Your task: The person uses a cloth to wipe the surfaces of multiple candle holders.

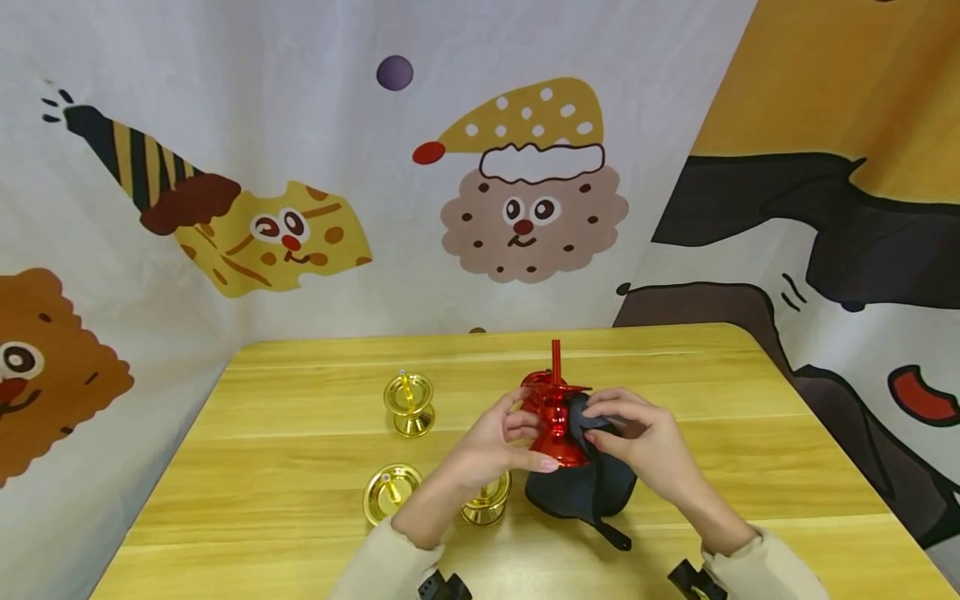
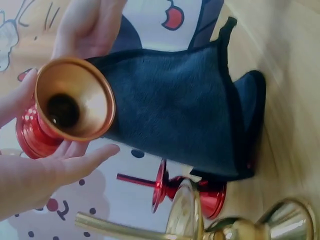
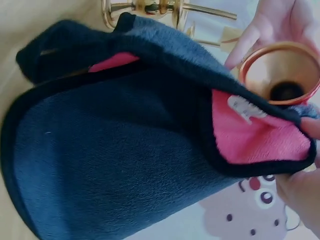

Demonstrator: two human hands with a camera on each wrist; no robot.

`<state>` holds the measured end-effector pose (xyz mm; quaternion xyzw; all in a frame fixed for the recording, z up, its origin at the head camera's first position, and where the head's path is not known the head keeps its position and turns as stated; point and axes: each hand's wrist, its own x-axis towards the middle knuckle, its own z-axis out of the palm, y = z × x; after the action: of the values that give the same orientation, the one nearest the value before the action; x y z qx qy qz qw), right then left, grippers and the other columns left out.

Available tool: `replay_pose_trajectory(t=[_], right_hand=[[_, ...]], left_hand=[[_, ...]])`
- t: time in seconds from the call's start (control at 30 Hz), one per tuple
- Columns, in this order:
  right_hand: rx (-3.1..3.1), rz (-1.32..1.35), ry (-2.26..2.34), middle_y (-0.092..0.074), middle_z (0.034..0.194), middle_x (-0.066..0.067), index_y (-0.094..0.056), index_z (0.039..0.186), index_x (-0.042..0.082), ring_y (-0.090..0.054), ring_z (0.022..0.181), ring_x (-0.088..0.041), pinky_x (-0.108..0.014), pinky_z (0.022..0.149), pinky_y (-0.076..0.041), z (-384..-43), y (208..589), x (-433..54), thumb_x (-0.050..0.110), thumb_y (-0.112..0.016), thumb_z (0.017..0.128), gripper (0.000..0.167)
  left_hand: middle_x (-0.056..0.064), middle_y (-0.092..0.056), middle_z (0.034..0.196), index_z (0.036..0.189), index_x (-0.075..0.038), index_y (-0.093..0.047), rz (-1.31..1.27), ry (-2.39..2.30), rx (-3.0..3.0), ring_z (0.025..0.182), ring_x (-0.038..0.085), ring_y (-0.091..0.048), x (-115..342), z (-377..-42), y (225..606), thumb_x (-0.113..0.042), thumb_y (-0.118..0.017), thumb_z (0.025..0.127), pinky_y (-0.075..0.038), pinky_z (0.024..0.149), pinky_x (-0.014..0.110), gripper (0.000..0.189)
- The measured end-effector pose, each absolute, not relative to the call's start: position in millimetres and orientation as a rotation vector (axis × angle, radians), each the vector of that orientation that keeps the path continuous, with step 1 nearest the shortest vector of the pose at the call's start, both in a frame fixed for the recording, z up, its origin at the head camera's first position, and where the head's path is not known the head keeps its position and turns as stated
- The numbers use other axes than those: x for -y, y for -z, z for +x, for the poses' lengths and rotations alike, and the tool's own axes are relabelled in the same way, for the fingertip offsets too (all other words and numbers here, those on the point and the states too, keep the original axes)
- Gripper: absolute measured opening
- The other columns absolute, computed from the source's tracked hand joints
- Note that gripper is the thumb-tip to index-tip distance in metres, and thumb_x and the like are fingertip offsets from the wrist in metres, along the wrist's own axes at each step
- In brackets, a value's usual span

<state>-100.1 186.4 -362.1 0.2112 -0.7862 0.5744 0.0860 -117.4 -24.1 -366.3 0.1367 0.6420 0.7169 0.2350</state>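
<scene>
My left hand (image 1: 486,446) holds a shiny red metal candle holder (image 1: 555,421) with its thumb at the flared base and its fingers behind. The holder stands upright above the table, a thin red rod on top. In the left wrist view its hollow coppery underside (image 2: 95,110) faces the camera. With thumb and fingers my right hand (image 1: 656,437) pinches a dark navy cloth (image 1: 577,492) against the holder's right side. The cloth hangs down, its dark strap dangling. Its pink lining (image 3: 260,142) and a white label show in the right wrist view.
Three gold candle holders stand on the wooden table to the left: one farther back (image 1: 409,404), one near the front (image 1: 392,497), one beside my left wrist (image 1: 487,502). Another red holder (image 1: 536,380) stands behind the held one. A cartoon-printed curtain (image 1: 315,100) hangs behind the table.
</scene>
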Motion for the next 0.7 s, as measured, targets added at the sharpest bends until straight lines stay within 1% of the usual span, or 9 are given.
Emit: replay_pose_trajectory(t=[0.1, 0.13, 0.23, 0.33, 0.4, 0.47, 0.57, 0.63, 0.7], right_hand=[[2.362, 0.591, -1.774, -0.055, 0.104, -0.011, -0.065, 0.092, -0.005, -0.058, 0.091, -0.009, -0.023, 0.072, -0.053, -101, 364, -191, -0.013, -0.066, 0.074, 0.019], [2.363, 0.59, -1.78, -0.055, 0.105, -0.01, -0.065, 0.092, -0.005, -0.058, 0.091, -0.01, -0.024, 0.071, -0.054, -101, 364, -191, -0.013, -0.066, 0.074, 0.019], [2.359, 0.598, -1.772, -0.055, 0.105, -0.009, -0.065, 0.091, -0.005, -0.059, 0.091, -0.01, -0.025, 0.067, -0.055, -101, 363, -191, -0.014, -0.065, 0.074, 0.019], [2.358, 0.614, -1.733, -0.056, 0.105, -0.011, -0.065, 0.091, -0.004, -0.058, 0.092, -0.009, -0.023, 0.069, -0.054, -100, 361, -191, -0.014, -0.066, 0.073, 0.02], [2.349, 0.628, -1.722, -0.056, 0.105, -0.012, -0.065, 0.091, -0.004, -0.058, 0.092, -0.008, -0.022, 0.071, -0.054, -100, 360, -191, -0.015, -0.065, 0.073, 0.021], [2.323, 0.663, -1.728, -0.056, 0.104, -0.014, -0.065, 0.091, -0.005, -0.058, 0.093, -0.009, -0.021, 0.074, -0.053, -101, 359, -190, -0.017, -0.065, 0.073, 0.022], [2.25, 0.739, -1.77, -0.055, 0.104, -0.015, -0.065, 0.091, -0.007, -0.057, 0.095, -0.01, -0.02, 0.076, -0.052, -101, 358, -187, -0.022, -0.062, 0.071, 0.025], [2.207, 0.791, -1.792, -0.054, 0.104, -0.017, -0.064, 0.091, -0.009, -0.057, 0.096, -0.011, -0.02, 0.077, -0.051, -102, 356, -185, -0.024, -0.061, 0.07, 0.026], [2.186, 0.826, -1.803, -0.054, 0.103, -0.019, -0.064, 0.091, -0.01, -0.058, 0.096, -0.012, -0.02, 0.078, -0.051, -102, 355, -182, -0.024, -0.061, 0.07, 0.026]], left_hand=[[0.012, -0.059, 0.108, 0.145, -0.007, -0.016, 0.428, -1.959, -1.746, 0.1, 0.022, -0.056, 26, -118, 364, 0.014, -0.071, 0.07, -0.049, 0.085, 0.034, 0.095], [0.012, -0.059, 0.108, 0.145, -0.008, -0.016, 0.453, -1.942, -1.769, 0.101, 0.023, -0.056, 26, -118, 363, 0.014, -0.071, 0.069, -0.048, 0.087, 0.036, 0.097], [0.011, -0.06, 0.11, 0.145, -0.008, -0.018, 0.521, -1.868, -1.906, 0.105, 0.023, -0.054, 25, -118, 359, 0.01, -0.075, 0.068, -0.042, 0.095, 0.044, 0.098], [0.006, -0.058, 0.107, 0.144, -0.006, -0.024, 0.555, -1.772, -2.047, 0.104, 0.022, -0.051, 26, -119, 353, 0.002, -0.08, 0.066, -0.044, 0.092, 0.042, 0.097], [0.006, -0.056, 0.103, 0.14, -0.007, -0.034, 0.579, -1.723, -2.1, 0.1, 0.024, -0.05, 29, -120, 348, -0.006, -0.081, 0.067, -0.049, 0.084, 0.038, 0.086], [0.004, -0.057, 0.1, 0.137, -0.006, -0.04, 0.575, -1.684, -2.136, 0.097, 0.023, -0.051, 32, -122, 342, -0.016, -0.078, 0.073, -0.05, 0.076, 0.032, 0.075], [0.006, -0.061, 0.096, 0.129, -0.003, -0.05, 0.506, -1.737, -2.124, 0.091, 0.023, -0.057, 35, -126, 336, -0.028, -0.065, 0.085, -0.051, 0.076, 0.031, 0.052], [0.008, -0.063, 0.095, 0.125, 0.003, -0.052, 0.413, -1.825, -2.078, 0.086, 0.022, -0.06, 35, -128, 334, -0.028, -0.056, 0.091, -0.051, 0.078, 0.031, 0.046], [0.015, -0.063, 0.094, 0.118, 0.008, -0.055, 0.323, -1.952, -1.97, 0.082, 0.022, -0.062, 34, -131, 332, -0.021, -0.051, 0.094, -0.052, 0.079, 0.031, 0.037]])
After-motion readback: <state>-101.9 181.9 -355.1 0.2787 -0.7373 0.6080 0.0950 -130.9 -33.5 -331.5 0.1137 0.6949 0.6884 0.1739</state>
